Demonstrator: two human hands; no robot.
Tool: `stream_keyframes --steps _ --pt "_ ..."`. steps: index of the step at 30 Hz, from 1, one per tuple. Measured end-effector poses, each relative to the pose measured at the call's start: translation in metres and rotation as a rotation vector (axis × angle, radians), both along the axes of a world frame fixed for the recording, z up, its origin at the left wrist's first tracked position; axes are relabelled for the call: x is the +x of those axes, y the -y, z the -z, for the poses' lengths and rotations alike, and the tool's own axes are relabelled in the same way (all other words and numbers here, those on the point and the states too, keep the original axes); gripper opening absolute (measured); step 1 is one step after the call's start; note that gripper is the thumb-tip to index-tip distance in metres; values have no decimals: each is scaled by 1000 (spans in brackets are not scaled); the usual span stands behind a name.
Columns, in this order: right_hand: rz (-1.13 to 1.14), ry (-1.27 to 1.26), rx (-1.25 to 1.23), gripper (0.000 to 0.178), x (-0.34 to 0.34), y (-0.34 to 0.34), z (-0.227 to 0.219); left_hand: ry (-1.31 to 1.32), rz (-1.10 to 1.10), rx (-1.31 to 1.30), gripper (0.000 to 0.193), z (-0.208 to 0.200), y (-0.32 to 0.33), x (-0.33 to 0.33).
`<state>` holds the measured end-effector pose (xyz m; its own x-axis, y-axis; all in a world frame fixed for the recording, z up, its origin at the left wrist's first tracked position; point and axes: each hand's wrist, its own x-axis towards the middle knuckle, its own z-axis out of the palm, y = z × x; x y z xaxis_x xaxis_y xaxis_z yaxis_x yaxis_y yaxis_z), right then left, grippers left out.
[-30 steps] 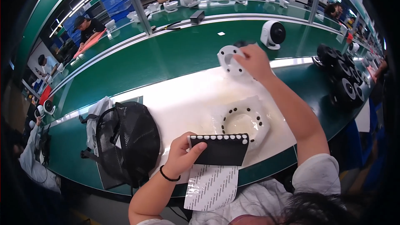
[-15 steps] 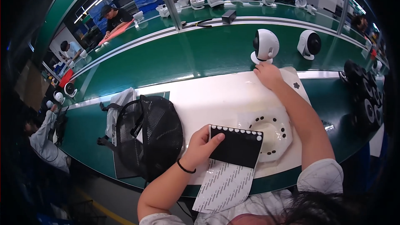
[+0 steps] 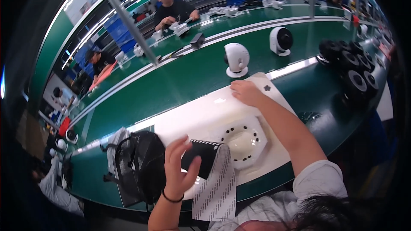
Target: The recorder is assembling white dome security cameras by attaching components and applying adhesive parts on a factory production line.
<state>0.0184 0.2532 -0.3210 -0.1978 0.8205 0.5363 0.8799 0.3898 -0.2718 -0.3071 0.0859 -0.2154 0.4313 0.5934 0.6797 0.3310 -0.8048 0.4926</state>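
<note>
where the worktable [image 3: 265, 187] comes nearest the wearer, a strip of patterned backing paper [image 3: 216, 188] reaches past its edge, the upper end curling over beside a black sheet [image 3: 201, 156] lined with white dots along its top. the left hand [image 3: 177, 169], with a black band [image 3: 172, 196] at the wrist, is raised at this sheet's left side, fingers spread and not grasping; contact with the sheet cannot be told. to the left lies a black mesh bag [image 3: 141, 171]; to the right, an eight-sided white tray [image 3: 261, 146] bears black dots around its hollow, on a white mat [image 3: 184, 122]. the right hand [image 3: 246, 93] is at the mat's far edge, fingers drawn together; whether they grip anything cannot be told. just beyond stands a white rounded device [image 3: 237, 57], upright on its base. farther right stands a second device [image 3: 281, 40], black-faced; across the rail, a co-worker [image 3: 173, 13] handles white parts [image 3: 180, 29].
</note>
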Motion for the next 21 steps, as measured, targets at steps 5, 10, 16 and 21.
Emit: stream_keyframes --steps 5,10,16,21 --pt "34 -40 16 23 18 6 0 437 798 -104 25 -45 45 27" --pt "34 -166 204 14 -35 -22 -7 538 1619 -131 40 -29 62 4" --pt "123 -133 185 10 1 -5 10 528 1797 -232 42 -15 28 57" --pt "148 -157 160 10 -2 -3 4 441 1708 -233 43 -28 26 37"
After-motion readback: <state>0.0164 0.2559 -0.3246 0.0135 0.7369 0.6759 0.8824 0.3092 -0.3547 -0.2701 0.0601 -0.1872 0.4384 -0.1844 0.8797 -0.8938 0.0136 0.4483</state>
